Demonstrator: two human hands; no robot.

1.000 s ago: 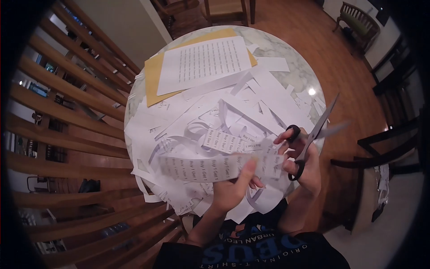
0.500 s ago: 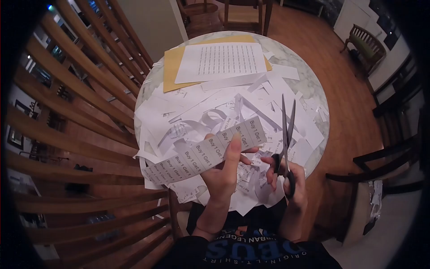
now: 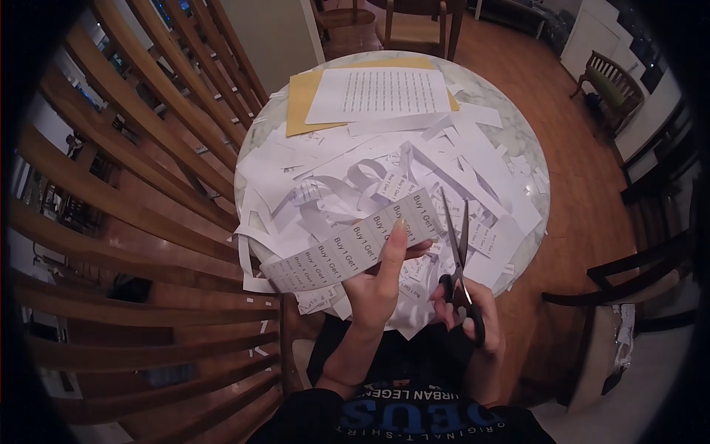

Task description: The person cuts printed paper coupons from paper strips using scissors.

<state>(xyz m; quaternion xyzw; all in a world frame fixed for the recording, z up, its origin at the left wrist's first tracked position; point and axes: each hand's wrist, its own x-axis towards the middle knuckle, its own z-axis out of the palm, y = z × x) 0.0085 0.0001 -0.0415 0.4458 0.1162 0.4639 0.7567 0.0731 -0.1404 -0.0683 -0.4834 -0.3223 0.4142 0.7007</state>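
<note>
My left hand (image 3: 373, 296) grips a long paper strip (image 3: 344, 250) printed with repeated "Buy 1 Get 1" labels, its thumb on top near the right end. The strip's left end sags away. In my right hand (image 3: 486, 314) is a pair of scissors (image 3: 458, 285) with dark handles, fingers through the loops. The blades point up and away and stand apart, close to the right end of the strip. Whether they touch the paper I cannot tell. Beneath both hands lie cut label pieces (image 3: 407, 296) and curled paper offcuts (image 3: 318, 185).
The round marble table (image 3: 259, 133) carries many loose papers. At its far side a printed sheet (image 3: 384, 96) rests on a yellow envelope (image 3: 298, 103). Wooden slats (image 3: 148, 192) rise on the left. A dark chair (image 3: 592, 296) stands at right, a wooden chair (image 3: 416, 29) beyond the table.
The scissors have moved left and lower, nearer the strip's right end, and their blades are spread wider. The view has shifted slightly. My left hand still holds the strip.
</note>
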